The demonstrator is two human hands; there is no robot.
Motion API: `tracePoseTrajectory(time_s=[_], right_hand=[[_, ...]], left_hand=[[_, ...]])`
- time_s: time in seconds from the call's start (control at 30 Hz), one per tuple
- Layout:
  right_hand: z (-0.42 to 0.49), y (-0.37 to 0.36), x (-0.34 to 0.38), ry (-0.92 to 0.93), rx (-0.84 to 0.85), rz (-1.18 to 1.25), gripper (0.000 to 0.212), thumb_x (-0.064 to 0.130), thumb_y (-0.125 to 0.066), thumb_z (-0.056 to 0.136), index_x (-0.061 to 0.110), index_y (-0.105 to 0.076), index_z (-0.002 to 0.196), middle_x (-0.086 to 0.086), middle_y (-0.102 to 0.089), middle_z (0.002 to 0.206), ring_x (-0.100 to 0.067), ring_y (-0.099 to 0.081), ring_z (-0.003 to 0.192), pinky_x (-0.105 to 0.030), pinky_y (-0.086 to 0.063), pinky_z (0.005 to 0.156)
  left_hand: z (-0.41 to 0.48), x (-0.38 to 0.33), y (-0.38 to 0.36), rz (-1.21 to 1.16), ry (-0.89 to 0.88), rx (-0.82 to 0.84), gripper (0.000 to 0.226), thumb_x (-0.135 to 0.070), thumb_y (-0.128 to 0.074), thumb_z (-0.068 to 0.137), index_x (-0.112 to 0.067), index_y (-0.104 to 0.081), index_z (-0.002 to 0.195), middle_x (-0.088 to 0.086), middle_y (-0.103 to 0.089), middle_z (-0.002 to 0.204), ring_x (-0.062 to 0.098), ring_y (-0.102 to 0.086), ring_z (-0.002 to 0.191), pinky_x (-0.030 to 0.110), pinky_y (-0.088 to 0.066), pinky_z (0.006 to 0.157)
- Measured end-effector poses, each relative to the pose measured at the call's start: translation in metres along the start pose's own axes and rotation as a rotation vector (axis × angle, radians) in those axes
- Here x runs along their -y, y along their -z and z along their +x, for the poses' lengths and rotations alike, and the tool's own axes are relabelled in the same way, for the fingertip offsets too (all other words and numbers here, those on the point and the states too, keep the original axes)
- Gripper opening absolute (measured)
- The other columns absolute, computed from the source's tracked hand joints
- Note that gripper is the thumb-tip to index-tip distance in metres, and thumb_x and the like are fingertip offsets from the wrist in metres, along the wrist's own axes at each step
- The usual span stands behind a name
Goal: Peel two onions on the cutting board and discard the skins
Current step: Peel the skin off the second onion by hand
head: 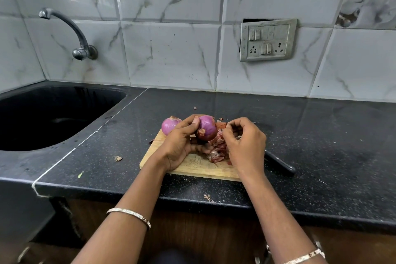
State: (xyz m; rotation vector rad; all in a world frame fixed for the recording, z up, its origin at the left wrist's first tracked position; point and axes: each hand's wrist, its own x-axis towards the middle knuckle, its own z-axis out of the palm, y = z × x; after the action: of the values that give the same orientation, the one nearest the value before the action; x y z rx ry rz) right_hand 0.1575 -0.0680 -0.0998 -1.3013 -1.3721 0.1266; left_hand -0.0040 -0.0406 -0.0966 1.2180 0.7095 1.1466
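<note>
My left hand (182, 143) grips a purple onion (207, 127) just above the wooden cutting board (192, 166), thumb across its top. A flap of dry skin hangs at the onion's lower left. My right hand (244, 143) is beside it on the right, its fingertips pinching a reddish strip of skin (221, 124). A second, peeled onion (169, 126) rests on the board's far left corner. A heap of loose skins (218, 150) lies on the board under and between my hands.
A black-handled knife (280, 166) lies on the dark counter right of the board. The black sink (53, 113) with a wall tap (81, 49) is at left. Skin scraps (117, 158) dot the counter. A switch plate (267, 39) hangs on the tiled wall.
</note>
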Motion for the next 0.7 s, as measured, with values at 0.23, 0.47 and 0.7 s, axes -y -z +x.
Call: tracePoseTrajectory(time_s=[0.23,0.47,0.7], right_hand=[[0.0009,0.0016,-0.0018,-0.076,-0.038,-0.019,0.006,0.014,-0.068,0.085,0.017,-0.066,0.081,0.004,-0.066,0.079,-0.012,-0.062,0.075,-0.029,-0.048,0.070],[0.0032,0.0017,-0.0068,-0.161,-0.111,-0.026,0.010,0.018,-0.070,0.089,0.014,-0.066,0.081,0.002,-0.066,0.079,-0.015,-0.062,0.076,-0.030,-0.046,0.066],[0.0002,0.0013,0.0011,-0.067,-0.012,0.030,0.016,0.026,-0.075,0.084,0.025,-0.070,0.100,0.011,-0.069,0.094,-0.014,-0.066,0.092,-0.042,-0.056,0.086]], left_hand=[[-0.0017,-0.0011,0.0008,-0.012,0.008,0.001,0.043,-0.030,-0.040,0.107,-0.001,-0.061,0.131,0.022,-0.068,0.097,0.026,-0.056,0.061,0.028,-0.050,0.044],[-0.0031,-0.0028,-0.0010,-0.056,0.052,-0.048,0.042,-0.032,-0.037,0.108,0.000,-0.063,0.120,0.016,-0.071,0.083,0.019,-0.053,0.049,0.024,-0.039,0.040],[-0.0011,-0.0012,0.0008,-0.063,0.070,-0.067,0.039,-0.034,-0.040,0.106,-0.008,-0.068,0.114,0.014,-0.070,0.087,0.019,-0.050,0.055,0.024,-0.039,0.042]])
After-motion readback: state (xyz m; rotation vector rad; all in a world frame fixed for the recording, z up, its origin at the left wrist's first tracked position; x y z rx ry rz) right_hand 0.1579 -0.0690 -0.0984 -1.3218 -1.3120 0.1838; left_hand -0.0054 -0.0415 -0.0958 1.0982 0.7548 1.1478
